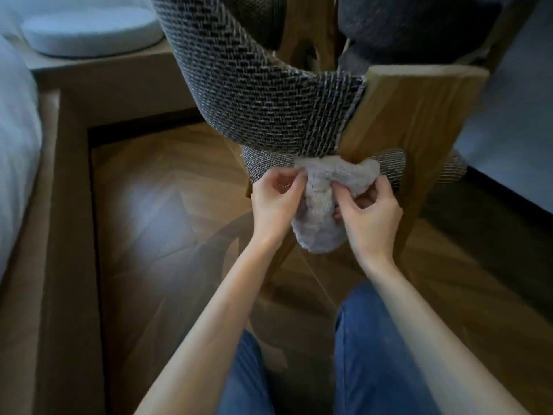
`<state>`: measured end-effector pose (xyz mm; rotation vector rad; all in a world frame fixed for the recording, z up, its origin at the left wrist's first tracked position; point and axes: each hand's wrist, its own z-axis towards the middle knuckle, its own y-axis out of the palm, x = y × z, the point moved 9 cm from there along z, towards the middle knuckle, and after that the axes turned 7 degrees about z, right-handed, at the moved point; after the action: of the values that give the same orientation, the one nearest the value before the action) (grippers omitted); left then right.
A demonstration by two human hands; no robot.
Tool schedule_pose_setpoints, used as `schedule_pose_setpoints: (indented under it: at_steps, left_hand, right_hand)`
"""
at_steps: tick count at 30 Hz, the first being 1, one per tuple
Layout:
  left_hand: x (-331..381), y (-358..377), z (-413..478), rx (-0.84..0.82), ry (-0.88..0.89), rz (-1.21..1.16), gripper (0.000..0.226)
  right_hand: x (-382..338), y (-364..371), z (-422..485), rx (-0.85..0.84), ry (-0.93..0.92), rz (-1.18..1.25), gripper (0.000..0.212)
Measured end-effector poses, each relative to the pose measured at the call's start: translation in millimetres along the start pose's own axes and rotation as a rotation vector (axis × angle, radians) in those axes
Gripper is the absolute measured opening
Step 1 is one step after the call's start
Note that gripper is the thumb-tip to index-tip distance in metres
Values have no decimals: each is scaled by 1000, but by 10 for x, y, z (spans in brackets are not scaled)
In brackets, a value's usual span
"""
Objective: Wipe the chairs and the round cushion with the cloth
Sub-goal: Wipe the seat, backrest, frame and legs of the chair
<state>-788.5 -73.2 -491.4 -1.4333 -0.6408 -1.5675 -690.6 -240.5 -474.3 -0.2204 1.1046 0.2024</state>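
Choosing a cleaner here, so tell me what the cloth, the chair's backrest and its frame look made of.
The cloth looks like fluffy microfibre or terry, pale grey: fuzzy pile and soft edges. The backrest is coarse woven fabric, matt: dark and light yarns in a visible zigzag weave. The frame seems wood, light brown, smooth with a low sheen: grain lines run along it.

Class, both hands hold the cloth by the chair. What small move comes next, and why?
Probably fold the cloth flat into the right hand, ready to wipe the chair: it hangs bunched, pinched by that hand and the left hand.
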Motion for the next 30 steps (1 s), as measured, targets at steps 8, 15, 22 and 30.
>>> schedule_pose_setpoints:
  at_steps: [8, 15, 22, 30]
  left_hand:
    - [127, 65, 7, 22, -23, 3, 9]
    - [9, 90, -14, -34, -168, 29, 18]
    - [72, -163, -315, -155, -484, 184, 11]
    - [1413, -1031, -561, -182, -616, 317, 11]
  right_hand:
    - [-107, -81, 185, 0, -33, 27, 35]
    - [49, -16, 179, -92, 27, -11, 24]
    - [123, 19, 16, -257, 492, -125, 31]
    - [-1298, 89, -25, -490, 774, -121, 25]
